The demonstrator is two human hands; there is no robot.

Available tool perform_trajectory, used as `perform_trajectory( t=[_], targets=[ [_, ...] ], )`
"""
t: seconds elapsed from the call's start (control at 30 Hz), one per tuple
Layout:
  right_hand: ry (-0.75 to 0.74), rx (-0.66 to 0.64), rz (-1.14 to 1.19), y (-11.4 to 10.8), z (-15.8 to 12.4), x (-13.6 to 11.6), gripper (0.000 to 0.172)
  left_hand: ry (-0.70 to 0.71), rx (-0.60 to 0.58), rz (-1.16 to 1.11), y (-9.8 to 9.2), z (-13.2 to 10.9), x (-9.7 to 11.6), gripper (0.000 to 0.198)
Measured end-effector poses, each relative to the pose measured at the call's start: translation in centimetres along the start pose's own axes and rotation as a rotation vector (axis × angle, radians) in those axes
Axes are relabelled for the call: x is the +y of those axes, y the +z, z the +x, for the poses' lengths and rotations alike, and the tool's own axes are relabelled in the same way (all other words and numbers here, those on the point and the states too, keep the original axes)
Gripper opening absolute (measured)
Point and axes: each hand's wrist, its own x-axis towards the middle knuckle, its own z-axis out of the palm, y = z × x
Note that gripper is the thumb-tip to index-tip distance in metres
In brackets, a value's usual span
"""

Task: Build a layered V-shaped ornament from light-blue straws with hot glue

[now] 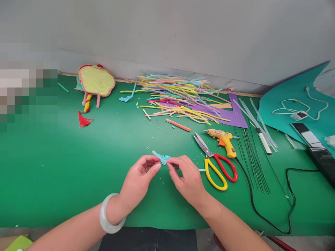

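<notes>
Between my two hands is a small light-blue pipe cleaner [163,159], bent into tight zigzag folds that fan out at the top. My left hand [141,181], with a pale bangle on its wrist, pinches the folded piece from the left between thumb and fingers. From the other side, the thumb and fingertips of my right hand [187,179] grip its right end. Scissors [209,153] with one red and one yellow handle lie with blades apart, just right of my right hand. A light-blue strip [202,170] shows between that hand and the scissors.
A yellow hot glue gun [222,139] lies behind the scissors, its black cord running right. Farther back is a pile of coloured pipe cleaners [180,90] by purple sheet [238,118]. Thin green wires [253,164] and a marker [263,141] lie right; a yellow fan-shaped craft [96,82] stands back left.
</notes>
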Motion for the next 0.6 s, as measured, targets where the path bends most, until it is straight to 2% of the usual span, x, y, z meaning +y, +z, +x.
perform_trajectory(
  t=[0.13,0.33,0.6],
  targets=[
    [-0.028,-0.001,0.013,0.01,-0.14,-0.24,0.013,-0.058,-0.039,-0.07,-0.56,0.86,0.48,0.022],
    [-0.083,-0.041,0.006,-0.09,-0.06,-0.55,0.013,-0.107,-0.067,-0.143,-0.64,0.69,0.72,0.022],
    [-0.118,-0.094,0.049,-0.2,-0.26,-0.41,0.016,-0.158,-0.113,-0.118,-1.15,0.68,0.23,0.026]
  ],
)
